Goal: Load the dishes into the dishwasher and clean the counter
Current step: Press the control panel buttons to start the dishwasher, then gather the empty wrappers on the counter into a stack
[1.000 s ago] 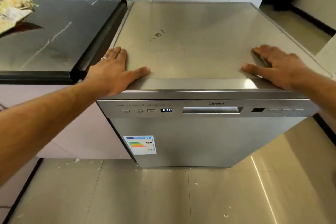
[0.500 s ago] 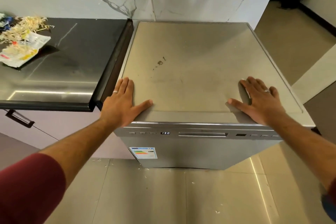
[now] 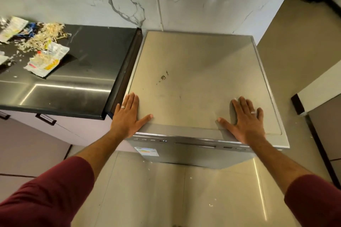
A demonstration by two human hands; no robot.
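A stainless steel dishwasher (image 3: 193, 79) stands against the marble wall with its door closed and a small display lit on the front panel. My left hand (image 3: 127, 116) lies flat on the front left corner of its top, fingers straight and thumb spread. My right hand (image 3: 245, 118) lies flat on the front right part of the top in the same way. To the left is the black counter (image 3: 83, 72), strewn at its far left with torn wrappers (image 3: 46, 61) and dry crumbs (image 3: 42, 37). No dishes are in view.
A few dark spots (image 3: 163, 77) mark the dishwasher top. Pale cabinet fronts with dark handles (image 3: 46, 119) sit under the counter. The tiled floor (image 3: 166, 190) in front carries small scattered bits. A low ledge (image 3: 313, 88) runs along the right.
The view has risen and pulled back, showing more of the counter and its litter. Both hands stay flat on the dishwasher top near its front edge.
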